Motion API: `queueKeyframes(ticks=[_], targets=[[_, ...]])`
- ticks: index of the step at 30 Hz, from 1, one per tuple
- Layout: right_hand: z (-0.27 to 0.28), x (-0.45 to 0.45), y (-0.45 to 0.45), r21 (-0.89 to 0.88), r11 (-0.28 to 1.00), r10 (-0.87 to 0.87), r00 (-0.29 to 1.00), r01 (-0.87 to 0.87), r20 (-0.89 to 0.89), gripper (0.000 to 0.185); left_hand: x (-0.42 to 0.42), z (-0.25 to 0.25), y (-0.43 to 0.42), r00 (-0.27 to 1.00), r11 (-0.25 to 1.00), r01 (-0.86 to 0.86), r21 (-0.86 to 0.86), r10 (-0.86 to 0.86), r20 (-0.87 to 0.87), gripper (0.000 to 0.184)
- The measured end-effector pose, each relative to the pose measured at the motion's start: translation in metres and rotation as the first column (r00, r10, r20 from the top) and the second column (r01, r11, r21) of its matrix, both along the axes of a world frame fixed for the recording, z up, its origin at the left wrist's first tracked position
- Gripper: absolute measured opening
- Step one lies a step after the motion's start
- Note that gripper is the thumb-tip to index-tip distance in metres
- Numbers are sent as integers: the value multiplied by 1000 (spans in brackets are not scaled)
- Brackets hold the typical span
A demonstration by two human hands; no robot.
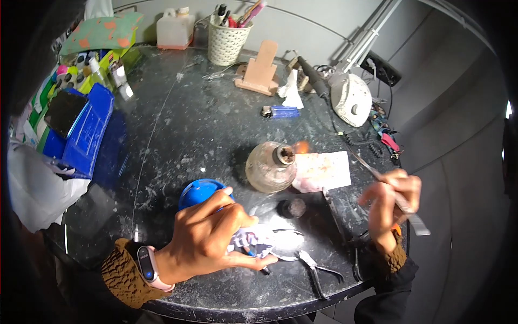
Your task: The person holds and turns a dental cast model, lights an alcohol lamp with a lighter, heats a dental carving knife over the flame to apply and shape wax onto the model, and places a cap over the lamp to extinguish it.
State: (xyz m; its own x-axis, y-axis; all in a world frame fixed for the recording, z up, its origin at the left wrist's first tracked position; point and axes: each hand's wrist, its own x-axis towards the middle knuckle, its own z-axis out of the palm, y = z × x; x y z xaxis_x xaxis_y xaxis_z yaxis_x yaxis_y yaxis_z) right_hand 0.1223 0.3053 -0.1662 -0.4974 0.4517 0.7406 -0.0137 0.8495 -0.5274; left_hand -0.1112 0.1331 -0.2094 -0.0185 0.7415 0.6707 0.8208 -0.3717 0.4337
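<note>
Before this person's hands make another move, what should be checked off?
1. Right hand has hold of the metal tool: ok.
2. Left hand has hold of the pale object: ok.
3. Orange glow by the glass bottle is a flame: cannot tell, blurred.
4. Paper well away from that glow: not ok, it lies close by.
5. Blue lighter apart from the bottle: ok.
6. Pliers well inside the table edge: not ok, one handle nears it.

I see a small white-and-purple piece, partly covered; well to its right, a slim metal tool slants, broad flat end lowest.
</note>
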Motion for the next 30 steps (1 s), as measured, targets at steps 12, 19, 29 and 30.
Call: queueKeyframes(ticks=[12, 19, 29, 30], targets=[[-68, 5, 37, 71, 996, -69, 941, 48, 331, 23, -2, -2, 2, 999, 998, 1, -70, -5, -53, 73], [-68, 4, 36, 95, 995, -75, 923, 42, 378, 19, -3, -6, 0, 998, 994, -12, -112, 6, -60, 79], [-66, 6, 37, 50, 998, -49, 917, 31, 396, 18, -2, -8, -1, 998, 994, -15, -106, 9, -64, 79], [-66, 6, 37, 50, 998, -54, 916, 37, 397, 18, -2, -9, -1, 998, 994, -16, -107, 9, -68, 79]])
